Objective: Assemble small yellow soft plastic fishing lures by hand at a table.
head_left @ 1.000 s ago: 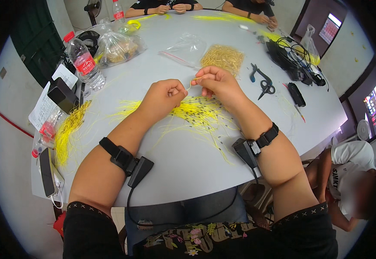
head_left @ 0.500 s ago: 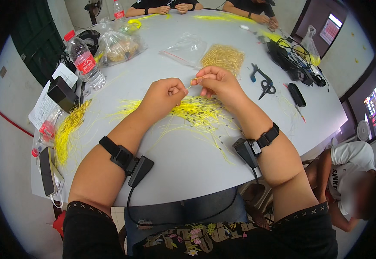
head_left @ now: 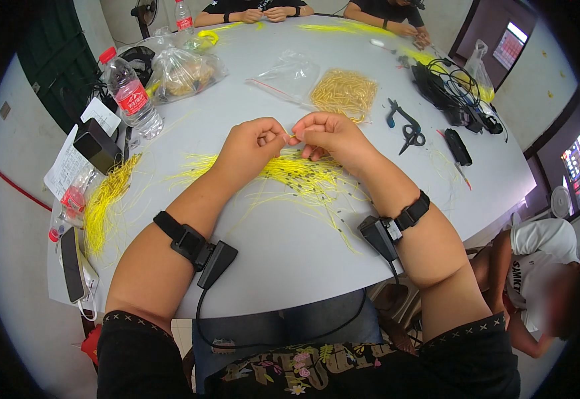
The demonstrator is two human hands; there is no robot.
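Note:
My left hand (head_left: 255,147) and my right hand (head_left: 333,138) meet above the table, fingertips nearly touching. Thumb and fingers of each are pinched together on a thin yellow string (head_left: 291,137); most of it is hidden by the fingers. Whether a small gold piece is on it too, I cannot make out. Beneath the hands lies a loose bundle of yellow strings (head_left: 303,174) with small dark grey bits along them. Just beyond my right hand is a heap of small gold-coloured pieces (head_left: 344,92).
A clear plastic bag (head_left: 283,74) lies beside the gold heap. To the right are scissors (head_left: 411,135) and a black-handled tool (head_left: 458,147). At left stand a water bottle (head_left: 132,96), a black box (head_left: 97,145) and another yellow string bundle (head_left: 107,206). Two people work across the table (head_left: 283,253).
My right hand has come down slightly and closer to my left; the gap between the fingertips has narrowed. My left hand has hardly moved.

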